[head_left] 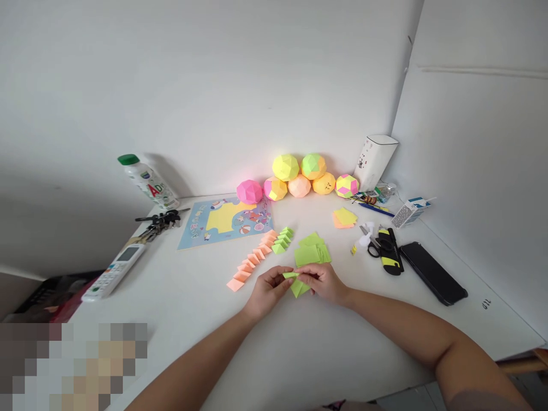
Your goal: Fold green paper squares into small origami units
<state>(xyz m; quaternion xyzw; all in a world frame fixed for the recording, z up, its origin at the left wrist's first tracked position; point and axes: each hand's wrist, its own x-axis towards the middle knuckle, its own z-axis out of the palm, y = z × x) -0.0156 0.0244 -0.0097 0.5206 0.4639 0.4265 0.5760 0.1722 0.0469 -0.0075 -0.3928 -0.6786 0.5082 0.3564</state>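
Both hands meet at the middle of the white table (299,354) and pinch a small folded green paper piece (297,283). My left hand (268,287) grips its left end with closed fingers. My right hand (326,281) holds its right side, fingers curled over it. Just behind the hands lies a loose stack of green paper squares (312,251). A row of folded units runs diagonally to the left, orange ones (250,264) in front and green ones (282,240) behind.
Several paper balls (299,174) line the wall. Nearby lie a sticker sheet (226,220), a bottle (148,181), keys (158,222), a remote (113,273), orange and yellow note squares (345,217), scissors (379,244), a black phone (433,273), a small carton (411,211) and a white holder (374,160).
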